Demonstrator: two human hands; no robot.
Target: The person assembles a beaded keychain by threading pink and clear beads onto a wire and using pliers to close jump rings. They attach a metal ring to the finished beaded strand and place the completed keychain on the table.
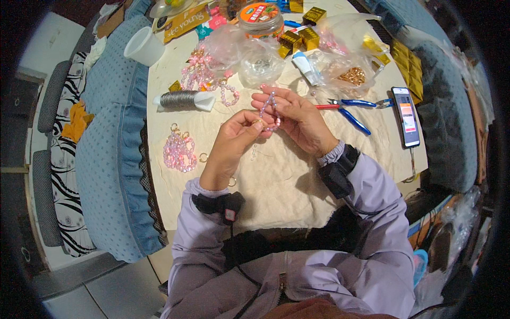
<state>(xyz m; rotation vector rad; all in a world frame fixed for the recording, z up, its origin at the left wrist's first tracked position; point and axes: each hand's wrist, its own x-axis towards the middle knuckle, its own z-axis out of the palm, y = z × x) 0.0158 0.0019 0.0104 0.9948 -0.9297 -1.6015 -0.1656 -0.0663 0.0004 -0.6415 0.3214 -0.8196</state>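
Observation:
My left hand (pixel 234 139) and my right hand (pixel 297 119) meet over the cream cloth (pixel 276 175) on the table. Between them hangs a short loop of pink beads (pixel 270 109). My right hand's fingers pinch the top of the loop. My left hand's thumb and forefinger pinch a small gold ring (pixel 257 123) at the loop's lower end. Both wrists wear black bands over lilac sleeves.
A pile of finished pink bead pieces (pixel 179 151) lies left of my hands, a grey thread spool (pixel 183 99) behind it. Blue-handled pliers (pixel 348 109), a lit phone (pixel 406 117), clear bags of beads (pixel 255 61), gold boxes (pixel 297 37) and a white cup (pixel 143 47) lie beyond. Blue cushions (pixel 109 138) flank the table.

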